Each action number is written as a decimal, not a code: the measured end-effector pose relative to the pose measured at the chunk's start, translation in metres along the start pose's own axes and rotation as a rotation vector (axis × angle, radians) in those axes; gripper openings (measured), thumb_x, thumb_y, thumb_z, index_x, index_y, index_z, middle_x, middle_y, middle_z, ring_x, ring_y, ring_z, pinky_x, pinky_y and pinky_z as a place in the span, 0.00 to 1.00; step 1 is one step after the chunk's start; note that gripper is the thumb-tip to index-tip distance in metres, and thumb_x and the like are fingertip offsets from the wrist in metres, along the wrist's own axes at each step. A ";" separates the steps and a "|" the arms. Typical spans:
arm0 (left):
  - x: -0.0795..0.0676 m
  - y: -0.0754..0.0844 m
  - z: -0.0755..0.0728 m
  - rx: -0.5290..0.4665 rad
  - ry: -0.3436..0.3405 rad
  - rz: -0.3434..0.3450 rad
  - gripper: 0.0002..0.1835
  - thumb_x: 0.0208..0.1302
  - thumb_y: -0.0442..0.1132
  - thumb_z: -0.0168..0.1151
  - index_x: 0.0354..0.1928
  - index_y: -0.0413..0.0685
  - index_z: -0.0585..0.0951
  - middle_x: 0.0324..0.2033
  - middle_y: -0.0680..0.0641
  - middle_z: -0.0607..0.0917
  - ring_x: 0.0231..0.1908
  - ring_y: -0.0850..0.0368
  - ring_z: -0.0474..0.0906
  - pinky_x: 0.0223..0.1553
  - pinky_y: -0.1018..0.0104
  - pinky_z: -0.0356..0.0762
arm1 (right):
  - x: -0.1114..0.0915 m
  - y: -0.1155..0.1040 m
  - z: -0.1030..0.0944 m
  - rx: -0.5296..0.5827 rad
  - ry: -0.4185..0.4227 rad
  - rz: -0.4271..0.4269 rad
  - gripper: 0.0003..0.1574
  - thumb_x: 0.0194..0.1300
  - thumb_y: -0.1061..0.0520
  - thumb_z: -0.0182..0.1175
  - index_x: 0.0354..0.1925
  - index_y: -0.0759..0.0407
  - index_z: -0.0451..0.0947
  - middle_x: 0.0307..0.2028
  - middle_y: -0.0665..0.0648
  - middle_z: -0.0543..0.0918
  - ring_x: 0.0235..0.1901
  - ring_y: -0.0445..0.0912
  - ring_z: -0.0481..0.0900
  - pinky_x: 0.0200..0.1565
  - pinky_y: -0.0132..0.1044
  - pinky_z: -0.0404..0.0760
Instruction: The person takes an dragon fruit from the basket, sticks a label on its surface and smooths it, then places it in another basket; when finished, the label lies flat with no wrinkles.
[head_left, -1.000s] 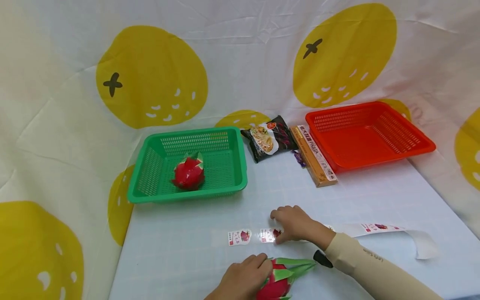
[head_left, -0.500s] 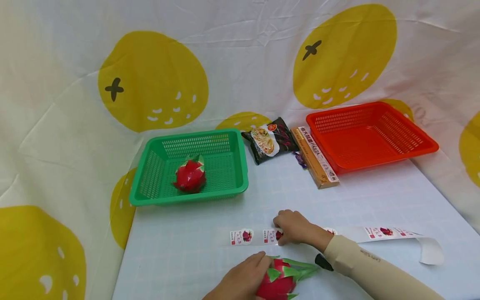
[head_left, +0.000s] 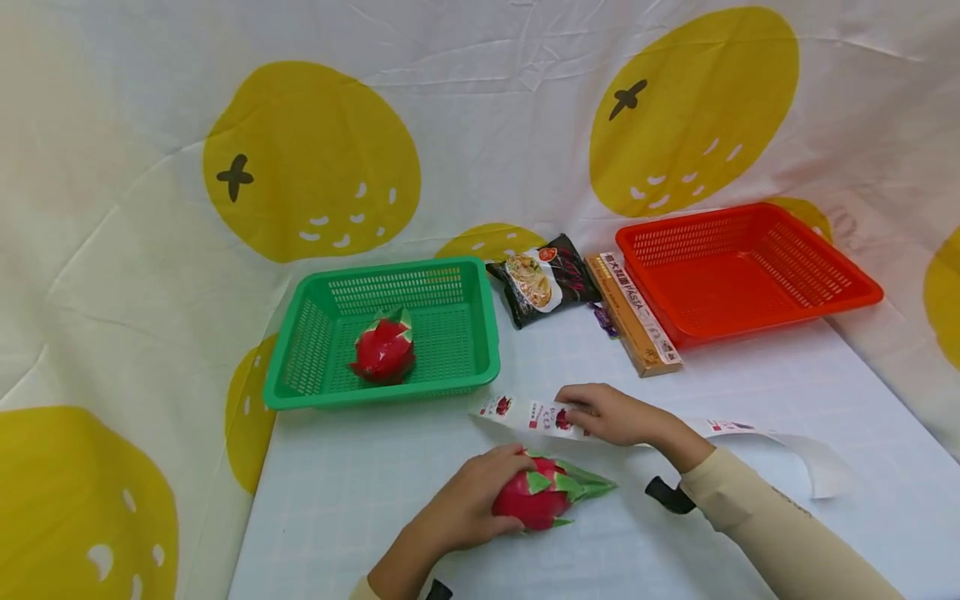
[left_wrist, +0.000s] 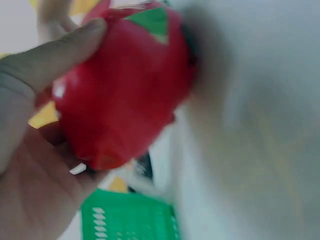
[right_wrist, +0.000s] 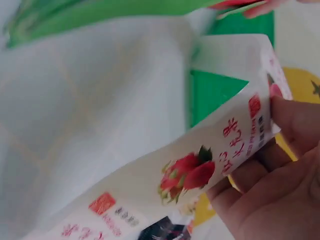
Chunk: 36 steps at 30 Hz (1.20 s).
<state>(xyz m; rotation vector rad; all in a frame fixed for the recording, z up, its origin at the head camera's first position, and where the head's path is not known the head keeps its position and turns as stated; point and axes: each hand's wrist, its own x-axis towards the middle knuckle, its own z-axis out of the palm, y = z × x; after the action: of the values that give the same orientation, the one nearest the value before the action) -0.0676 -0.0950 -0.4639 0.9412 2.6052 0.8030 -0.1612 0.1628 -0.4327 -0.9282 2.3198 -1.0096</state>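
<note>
My left hand (head_left: pixel 472 504) grips a red dragon fruit (head_left: pixel 531 498) near the middle of the table, its green leaf tips pointing right. In the left wrist view the thumb lies along one side of the dragon fruit (left_wrist: pixel 125 95) and the fingers wrap behind it. Just beyond it, my right hand (head_left: pixel 618 415) pinches a white strip of labels (head_left: pixel 502 410) printed with dragon fruit pictures. The strip's left end is raised off the table, and its far right end curls. Up close in the right wrist view, the label strip (right_wrist: pixel 145 180) runs between thumb and fingers of the right hand (right_wrist: pixel 280 185).
A green basket (head_left: pixel 382 396) at the back left holds another dragon fruit (head_left: pixel 384 352). To its right lie a black noodle packet (head_left: pixel 551 279), a small purple wrapper (head_left: pixel 605 320) and a pasta box (head_left: pixel 633 317). A red basket (head_left: pixel 738 292) stands at the back right.
My right hand has lifted the label strip off the table and carried it toward the back. My left hand has moved the dragon fruit farther from me and slightly left.
</note>
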 end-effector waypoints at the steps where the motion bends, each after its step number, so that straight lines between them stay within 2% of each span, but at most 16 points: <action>1: 0.002 -0.003 -0.001 -0.002 0.010 -0.014 0.38 0.49 0.50 0.73 0.63 0.63 0.65 0.63 0.54 0.69 0.62 0.58 0.65 0.55 0.55 0.74 | -0.001 -0.001 -0.003 0.019 0.010 0.000 0.09 0.70 0.59 0.50 0.46 0.53 0.76 0.36 0.50 0.78 0.33 0.41 0.74 0.37 0.32 0.77; 5: 0.004 -0.011 -0.003 -0.012 0.048 -0.049 0.41 0.52 0.50 0.70 0.67 0.62 0.61 0.66 0.54 0.65 0.64 0.57 0.62 0.57 0.51 0.72 | -0.006 -0.006 -0.012 0.106 0.048 -0.028 0.10 0.69 0.60 0.49 0.45 0.54 0.76 0.37 0.52 0.79 0.36 0.44 0.74 0.36 0.33 0.78; 8: 0.003 -0.012 -0.001 -0.020 0.075 -0.080 0.42 0.53 0.53 0.68 0.69 0.62 0.60 0.67 0.54 0.63 0.65 0.57 0.59 0.61 0.46 0.66 | -0.009 -0.009 -0.012 0.172 0.090 -0.075 0.11 0.66 0.64 0.49 0.42 0.56 0.77 0.37 0.54 0.79 0.37 0.44 0.74 0.37 0.33 0.79; 10: 0.001 -0.008 0.000 -0.042 0.140 -0.119 0.38 0.55 0.56 0.64 0.68 0.61 0.62 0.65 0.55 0.64 0.65 0.57 0.59 0.59 0.47 0.69 | -0.011 -0.012 -0.010 0.201 0.124 -0.138 0.12 0.63 0.66 0.49 0.39 0.56 0.77 0.35 0.54 0.80 0.37 0.44 0.74 0.40 0.33 0.78; 12: -0.003 0.001 0.001 -0.106 0.262 -0.174 0.31 0.60 0.56 0.60 0.65 0.59 0.68 0.60 0.55 0.70 0.60 0.59 0.64 0.55 0.53 0.75 | -0.014 -0.016 -0.007 0.230 0.151 -0.212 0.13 0.62 0.69 0.49 0.37 0.56 0.77 0.35 0.53 0.80 0.37 0.43 0.75 0.43 0.34 0.78; 14: -0.007 0.012 -0.001 -0.232 0.408 -0.213 0.21 0.65 0.55 0.56 0.55 0.54 0.77 0.47 0.54 0.77 0.49 0.61 0.71 0.43 0.63 0.80 | -0.016 -0.021 -0.005 0.249 0.171 -0.285 0.15 0.60 0.71 0.49 0.36 0.54 0.77 0.35 0.53 0.81 0.38 0.43 0.75 0.45 0.35 0.78; 15: -0.009 0.018 -0.004 -0.327 0.455 -0.222 0.17 0.67 0.52 0.53 0.48 0.50 0.80 0.41 0.54 0.79 0.43 0.61 0.73 0.37 0.68 0.80 | -0.017 -0.022 -0.003 0.256 0.178 -0.320 0.16 0.60 0.72 0.49 0.37 0.54 0.77 0.36 0.53 0.82 0.38 0.43 0.75 0.47 0.36 0.78; 16: -0.010 0.023 -0.007 -0.430 0.478 -0.222 0.16 0.69 0.50 0.51 0.42 0.47 0.82 0.34 0.53 0.79 0.36 0.62 0.74 0.33 0.71 0.78 | -0.018 -0.025 -0.002 0.263 0.184 -0.344 0.17 0.59 0.73 0.50 0.37 0.54 0.77 0.36 0.53 0.82 0.39 0.43 0.75 0.48 0.37 0.78; 18: -0.011 0.032 -0.014 -0.642 0.460 -0.223 0.20 0.72 0.49 0.47 0.34 0.41 0.81 0.27 0.49 0.79 0.28 0.62 0.73 0.29 0.72 0.76 | -0.020 -0.028 0.000 0.266 0.188 -0.385 0.18 0.58 0.74 0.51 0.38 0.53 0.77 0.38 0.53 0.83 0.40 0.43 0.76 0.49 0.37 0.78; 20: -0.009 0.037 -0.021 -0.821 0.403 -0.231 0.22 0.73 0.49 0.46 0.33 0.36 0.78 0.27 0.44 0.80 0.27 0.61 0.75 0.29 0.72 0.76 | -0.021 -0.030 0.002 0.265 0.184 -0.407 0.19 0.58 0.74 0.52 0.39 0.54 0.77 0.39 0.53 0.83 0.40 0.43 0.76 0.49 0.38 0.78; 21: -0.008 0.038 -0.024 -0.895 0.384 -0.245 0.22 0.72 0.49 0.46 0.37 0.35 0.77 0.30 0.41 0.80 0.28 0.61 0.76 0.31 0.72 0.77 | -0.022 -0.030 0.003 0.260 0.179 -0.406 0.19 0.58 0.74 0.52 0.39 0.53 0.77 0.39 0.53 0.83 0.40 0.43 0.77 0.49 0.37 0.79; 24: -0.004 0.040 -0.028 -1.045 0.450 -0.249 0.18 0.70 0.44 0.52 0.48 0.32 0.75 0.37 0.34 0.80 0.32 0.58 0.78 0.34 0.71 0.79 | -0.023 -0.031 0.007 0.225 0.156 -0.388 0.17 0.58 0.72 0.55 0.39 0.52 0.78 0.39 0.52 0.83 0.40 0.44 0.77 0.48 0.38 0.80; 28: -0.001 0.040 -0.029 -1.118 0.593 -0.236 0.17 0.65 0.37 0.58 0.52 0.32 0.75 0.41 0.35 0.81 0.37 0.56 0.80 0.41 0.69 0.81 | -0.025 -0.031 0.011 0.158 0.125 -0.332 0.14 0.59 0.68 0.59 0.41 0.53 0.78 0.40 0.52 0.84 0.40 0.44 0.79 0.46 0.39 0.81; 31: 0.001 0.039 -0.029 -1.114 0.649 -0.226 0.17 0.64 0.38 0.60 0.50 0.34 0.76 0.43 0.38 0.83 0.40 0.54 0.83 0.45 0.67 0.80 | -0.026 -0.035 0.012 0.095 0.146 -0.254 0.16 0.59 0.64 0.62 0.45 0.51 0.77 0.44 0.51 0.83 0.43 0.43 0.79 0.45 0.41 0.82; 34: 0.003 0.038 -0.031 -1.082 0.693 -0.224 0.18 0.62 0.40 0.63 0.50 0.37 0.78 0.43 0.40 0.85 0.41 0.53 0.84 0.47 0.65 0.79 | -0.025 -0.045 0.011 -0.049 0.279 -0.212 0.22 0.56 0.62 0.65 0.49 0.49 0.75 0.49 0.48 0.80 0.48 0.41 0.76 0.47 0.42 0.82; 36: 0.005 0.038 -0.032 -1.050 0.724 -0.226 0.18 0.62 0.41 0.63 0.50 0.39 0.78 0.42 0.42 0.85 0.41 0.54 0.84 0.46 0.64 0.79 | -0.023 -0.058 0.010 -0.189 0.397 -0.238 0.25 0.53 0.60 0.68 0.51 0.49 0.75 0.51 0.48 0.77 0.52 0.41 0.73 0.48 0.42 0.81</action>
<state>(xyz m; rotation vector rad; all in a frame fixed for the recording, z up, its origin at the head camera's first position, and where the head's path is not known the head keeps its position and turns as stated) -0.0651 -0.0810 -0.4165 0.0252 2.0800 2.3878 -0.1164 0.1451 -0.3921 -1.1913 2.7184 -1.1733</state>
